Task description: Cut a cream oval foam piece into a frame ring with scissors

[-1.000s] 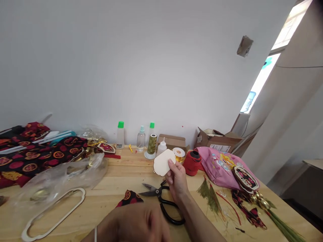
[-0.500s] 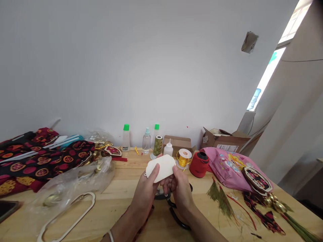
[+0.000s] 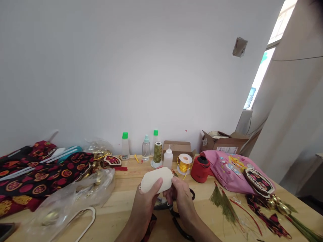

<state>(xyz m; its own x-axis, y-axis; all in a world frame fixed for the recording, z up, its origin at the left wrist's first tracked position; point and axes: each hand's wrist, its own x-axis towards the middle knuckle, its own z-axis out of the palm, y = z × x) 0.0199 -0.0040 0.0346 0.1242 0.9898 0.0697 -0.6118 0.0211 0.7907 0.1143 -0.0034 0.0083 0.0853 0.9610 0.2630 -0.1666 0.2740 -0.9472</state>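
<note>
A pale, flat panel (image 3: 152, 176) with scalloped corners and a small loop at each end is held up over the table. My left hand (image 3: 142, 210) grips it, thumb lying across the front face and fingers behind. At the panel's right end, my right hand (image 3: 185, 203) pinches the edge near the loop; its other fingers are partly hidden. Beneath my hands lie black-handled scissors (image 3: 180, 228), largely covered by my right hand. A strip of dark red patterned cloth (image 3: 150, 227) shows under my left wrist.
Behind stand a squeeze bottle (image 3: 168, 158), a green thread spool (image 3: 157, 153), a yellow cord spool (image 3: 185, 163) and a red thread cone (image 3: 200, 169). Patterned fabric (image 3: 63, 174), a plastic bag (image 3: 75, 195) and a wooden frame (image 3: 88, 223) lie left; a pink bag (image 3: 227, 171) and tassels (image 3: 223, 201) right.
The view has tilted up slightly, so the table items sit lower. Both hands still hold the panel, which is now a little lower and further left in view.
</note>
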